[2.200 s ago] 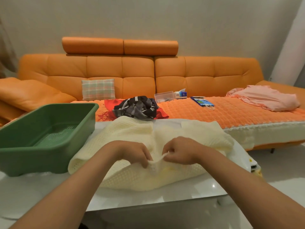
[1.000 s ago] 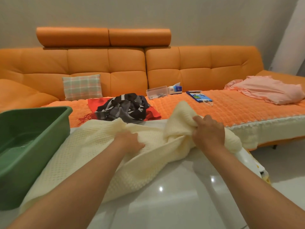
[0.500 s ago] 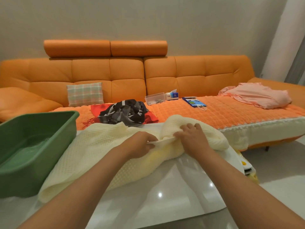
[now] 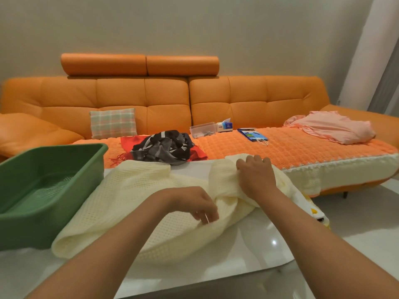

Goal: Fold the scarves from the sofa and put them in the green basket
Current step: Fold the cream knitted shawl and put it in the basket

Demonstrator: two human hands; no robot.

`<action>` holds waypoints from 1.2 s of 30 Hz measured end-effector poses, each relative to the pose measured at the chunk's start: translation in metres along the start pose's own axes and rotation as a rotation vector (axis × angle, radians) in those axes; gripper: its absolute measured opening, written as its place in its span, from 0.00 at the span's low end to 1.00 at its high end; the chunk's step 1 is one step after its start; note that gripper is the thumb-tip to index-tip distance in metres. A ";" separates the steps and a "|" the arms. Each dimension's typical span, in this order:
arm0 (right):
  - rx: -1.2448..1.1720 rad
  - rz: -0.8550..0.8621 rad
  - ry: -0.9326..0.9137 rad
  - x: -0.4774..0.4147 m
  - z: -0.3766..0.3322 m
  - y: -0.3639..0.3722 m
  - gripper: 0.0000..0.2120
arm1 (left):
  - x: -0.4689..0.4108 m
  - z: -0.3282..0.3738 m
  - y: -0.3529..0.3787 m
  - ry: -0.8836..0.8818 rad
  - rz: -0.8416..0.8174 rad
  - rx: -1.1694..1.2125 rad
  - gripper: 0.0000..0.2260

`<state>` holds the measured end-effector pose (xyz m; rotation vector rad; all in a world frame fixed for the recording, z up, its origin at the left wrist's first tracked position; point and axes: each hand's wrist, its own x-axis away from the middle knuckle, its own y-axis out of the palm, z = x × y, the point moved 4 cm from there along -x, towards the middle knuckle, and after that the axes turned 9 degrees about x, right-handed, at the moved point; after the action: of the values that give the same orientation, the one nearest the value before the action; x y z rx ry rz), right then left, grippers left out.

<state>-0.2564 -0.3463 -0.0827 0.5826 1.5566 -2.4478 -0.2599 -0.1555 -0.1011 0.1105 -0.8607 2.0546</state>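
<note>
A cream knitted scarf (image 4: 129, 203) lay spread across the glossy white table (image 4: 248, 255), its left part flat and its right part bunched into a thick roll. The left hand (image 4: 192, 203) hung over the middle of the scarf with its fingers (image 4: 205, 216) bent downward and a little apart, their tips touching the knit; they were blurred, so whether they pinched any cloth could not be told. The right hand (image 4: 255, 178) sat farther back on the bunched end, its fingers (image 4: 254, 160) close together and curled over the ridge of the roll, gripping it, with the thumb hidden under the fabric. Both forearms reached in from the near edge of the table.

The green basket (image 4: 32, 225) stood on the table at the left, just beside the flat end of the cream scarf, with its mesh floor showing. Beyond the table, on the orange sofa (image 4: 151, 93), a dark striped scarf (image 4: 164, 147) lay crumpled on top of a red scarf (image 4: 196, 154) with a fringe. Behind these a plaid cushion (image 4: 113, 123) leaned on the backrest. Farther right on the seat sat a clear plastic box (image 4: 203, 129), a tissue box (image 4: 225, 126) touching it, a blue packet (image 4: 252, 134) and, well apart, a pink cloth (image 4: 332, 129)
</note>
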 end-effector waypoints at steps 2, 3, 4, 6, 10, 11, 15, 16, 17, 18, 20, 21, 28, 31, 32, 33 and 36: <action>0.003 -0.028 0.149 -0.003 0.007 -0.006 0.15 | -0.017 -0.009 -0.022 0.035 0.213 -0.110 0.12; 0.024 -0.067 0.198 -0.005 0.010 -0.009 0.15 | -0.026 -0.015 -0.030 0.034 0.296 -0.207 0.15; 0.035 -0.101 0.207 -0.009 0.011 -0.009 0.14 | -0.035 -0.019 -0.035 0.025 0.346 -0.315 0.18; -0.085 -0.132 0.080 -0.013 0.004 -0.001 0.17 | -0.054 -0.026 -0.038 0.003 0.352 -0.469 0.20; -0.367 -0.440 -0.206 -0.006 -0.020 0.029 0.33 | -0.090 -0.036 -0.026 0.023 0.084 -0.531 0.19; -0.300 -0.447 -0.214 -0.009 -0.020 0.034 0.32 | -0.098 -0.041 -0.025 -0.002 0.042 -0.550 0.22; -0.162 -0.126 -0.021 -0.033 -0.002 0.029 0.20 | -0.124 -0.067 -0.041 -0.226 0.134 -0.691 0.29; -0.136 0.011 0.091 -0.038 0.006 0.024 0.17 | -0.127 -0.073 -0.048 -0.289 0.181 -0.692 0.31; -0.114 0.123 0.200 -0.040 0.015 0.021 0.15 | -0.127 -0.077 -0.056 -0.364 0.232 -0.676 0.33; -0.102 0.197 0.287 -0.041 0.023 0.018 0.13 | -0.129 -0.084 -0.064 -0.428 0.286 -0.652 0.34; -0.042 0.172 0.356 -0.039 0.031 0.021 0.12 | -0.126 -0.091 -0.076 -0.506 0.353 -0.608 0.35; 0.038 0.062 0.337 -0.039 0.031 0.027 0.12 | -0.127 -0.093 -0.080 -0.504 0.370 -0.605 0.35; -0.060 0.009 -0.215 -0.028 -0.011 0.034 0.31 | -0.119 -0.058 -0.065 -0.013 0.580 -0.643 0.22; -0.495 -0.117 -0.310 -0.009 -0.035 0.013 0.17 | -0.099 -0.047 -0.051 0.159 0.618 -0.605 0.12; -0.599 -0.278 -0.286 -0.002 -0.042 0.017 0.14 | -0.094 -0.046 -0.047 0.174 0.595 -0.603 0.10; -0.637 -0.403 -0.282 0.005 -0.048 0.018 0.12 | -0.087 -0.046 -0.043 0.176 0.568 -0.608 0.09; -0.438 -0.496 -0.313 0.017 -0.049 0.014 0.14 | -0.061 -0.044 -0.035 0.169 0.495 -0.616 0.10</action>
<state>-0.2560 -0.3079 -0.1199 -0.2796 2.1862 -2.2168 -0.1865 -0.1581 -0.1384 -0.6606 -1.4757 2.0894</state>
